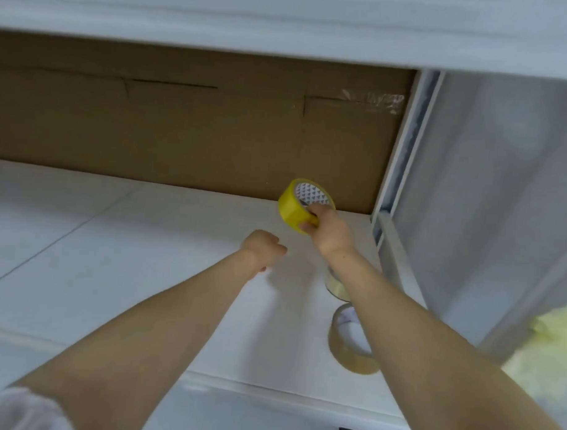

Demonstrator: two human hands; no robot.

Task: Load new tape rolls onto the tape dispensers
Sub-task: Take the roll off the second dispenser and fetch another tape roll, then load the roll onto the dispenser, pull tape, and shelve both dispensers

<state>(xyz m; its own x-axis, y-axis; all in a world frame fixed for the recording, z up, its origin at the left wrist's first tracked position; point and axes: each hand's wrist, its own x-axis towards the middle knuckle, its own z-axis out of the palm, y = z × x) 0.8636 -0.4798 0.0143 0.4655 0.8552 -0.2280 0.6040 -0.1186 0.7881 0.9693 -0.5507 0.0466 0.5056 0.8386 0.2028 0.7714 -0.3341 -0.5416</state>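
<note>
My right hand (328, 227) grips a yellow tape roll (297, 204) by its rim, lifted just above the white shelf (145, 258) near the back right corner. My left hand (261, 246) hovers to its left with fingers curled, holding nothing. Two clear tape rolls lie on the shelf under my right forearm: one brownish-clear roll (351, 349) near the front edge and another (336, 287) behind it, partly hidden by the arm. No tape dispenser is in view.
A brown cardboard panel (198, 131) forms the back of the shelf. A white upright post (396, 173) and a translucent sheet (488, 196) close the right side. Another shelf (282, 21) hangs overhead. Something yellow-green (547, 346) lies at lower right.
</note>
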